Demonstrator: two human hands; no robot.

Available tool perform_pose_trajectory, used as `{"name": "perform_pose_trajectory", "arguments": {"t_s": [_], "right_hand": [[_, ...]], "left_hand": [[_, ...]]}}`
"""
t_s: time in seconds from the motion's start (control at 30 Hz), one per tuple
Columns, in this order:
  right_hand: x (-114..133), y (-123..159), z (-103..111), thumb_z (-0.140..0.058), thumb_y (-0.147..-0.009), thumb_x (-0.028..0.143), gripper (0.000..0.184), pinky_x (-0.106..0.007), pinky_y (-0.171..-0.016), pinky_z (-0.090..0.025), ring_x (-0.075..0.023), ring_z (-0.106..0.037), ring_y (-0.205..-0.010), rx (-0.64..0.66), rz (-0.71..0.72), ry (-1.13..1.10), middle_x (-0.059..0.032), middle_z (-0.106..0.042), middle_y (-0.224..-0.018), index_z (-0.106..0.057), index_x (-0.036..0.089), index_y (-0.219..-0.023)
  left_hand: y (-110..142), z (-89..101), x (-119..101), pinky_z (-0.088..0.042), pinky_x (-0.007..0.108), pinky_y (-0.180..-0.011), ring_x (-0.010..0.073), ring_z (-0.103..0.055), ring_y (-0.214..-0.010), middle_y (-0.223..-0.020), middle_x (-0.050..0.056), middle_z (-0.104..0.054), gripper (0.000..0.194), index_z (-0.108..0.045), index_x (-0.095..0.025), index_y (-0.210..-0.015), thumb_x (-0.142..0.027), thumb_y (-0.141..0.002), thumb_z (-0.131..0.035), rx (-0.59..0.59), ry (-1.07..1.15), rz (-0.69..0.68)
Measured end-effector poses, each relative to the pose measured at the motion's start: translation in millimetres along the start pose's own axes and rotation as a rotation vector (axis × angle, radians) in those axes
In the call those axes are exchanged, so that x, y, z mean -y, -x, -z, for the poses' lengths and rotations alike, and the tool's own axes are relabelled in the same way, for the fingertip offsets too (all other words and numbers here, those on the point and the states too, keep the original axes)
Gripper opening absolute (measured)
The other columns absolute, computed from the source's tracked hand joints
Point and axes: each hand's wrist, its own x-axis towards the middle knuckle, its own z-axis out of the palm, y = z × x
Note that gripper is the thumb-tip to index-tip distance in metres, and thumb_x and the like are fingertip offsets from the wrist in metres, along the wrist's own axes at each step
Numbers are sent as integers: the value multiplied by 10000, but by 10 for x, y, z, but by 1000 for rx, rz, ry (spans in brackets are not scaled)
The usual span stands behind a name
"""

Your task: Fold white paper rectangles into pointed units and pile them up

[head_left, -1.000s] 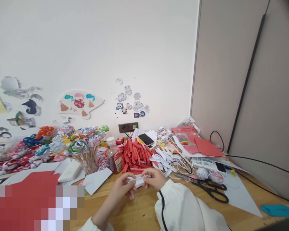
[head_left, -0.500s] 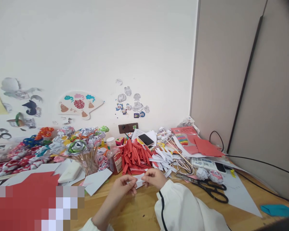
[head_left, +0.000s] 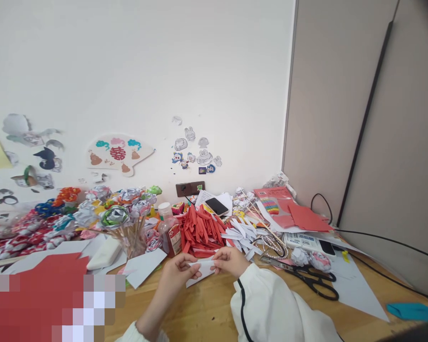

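A small piece of white paper (head_left: 205, 269) with a crease across it is stretched between my two hands, low over the wooden table. My left hand (head_left: 180, 271) pinches its left end between thumb and fingers. At the other end, my right hand (head_left: 230, 261) grips the paper's edge the same way. Just beyond my hands lies a heap of folded red paper strips (head_left: 203, 232). Folded white paper pieces (head_left: 243, 233) are piled to the right of the red ones.
Black-handled scissors (head_left: 316, 280) lie right of my right sleeve. A jar (head_left: 166, 230), a phone (head_left: 217, 206) and a bundle of sticks (head_left: 133, 235) with paper flowers stand or lie farther back. Red sheets (head_left: 53, 275) cover the left side. Cables (head_left: 381, 241) run along the right.
More of the white paper shows between my hands now, its lower flap in view. Both hands have shifted only slightly, and my left fingers have changed their hold a little.
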Motion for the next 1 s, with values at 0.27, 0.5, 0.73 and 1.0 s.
{"name": "perform_pose_trajectory", "arguments": {"t_s": [0.27,0.5,0.73,1.0], "right_hand": [[41,-10,13,-633,-493,464,422,-267,-519,-434,-121,-566,-479,27,-43,-41,-10,-594,-541,-531,120,-714],[45,14,10,-604,-548,458,405,-235,-484,-420,-77,-512,-433,37,7,20,-3,-579,-566,-525,121,-757],[48,88,-122,-522,-667,413,290,-152,-360,-330,-37,-408,-343,118,-17,221,51,-487,-451,-530,125,-699],[-45,103,-193,-512,-679,389,244,-148,-335,-324,-49,-415,-328,103,-82,312,57,-482,-418,-511,147,-653]], "left_hand": [[-16,51,-15,-500,292,-598,201,-642,-606,-547,26,-668,355,-550,-137,-747,-377,-509,-659,58,49,33],[-22,35,1,-487,272,-551,166,-620,-538,-501,-2,-629,328,-520,-139,-841,-317,-583,-613,62,66,-53],[-18,-78,126,-455,245,-492,136,-575,-476,-477,-22,-601,240,-524,-150,-761,-298,-590,-603,116,13,-121],[20,-80,144,-429,231,-462,135,-560,-444,-443,-10,-587,201,-541,-138,-663,-329,-611,-575,120,-157,-114]]}}
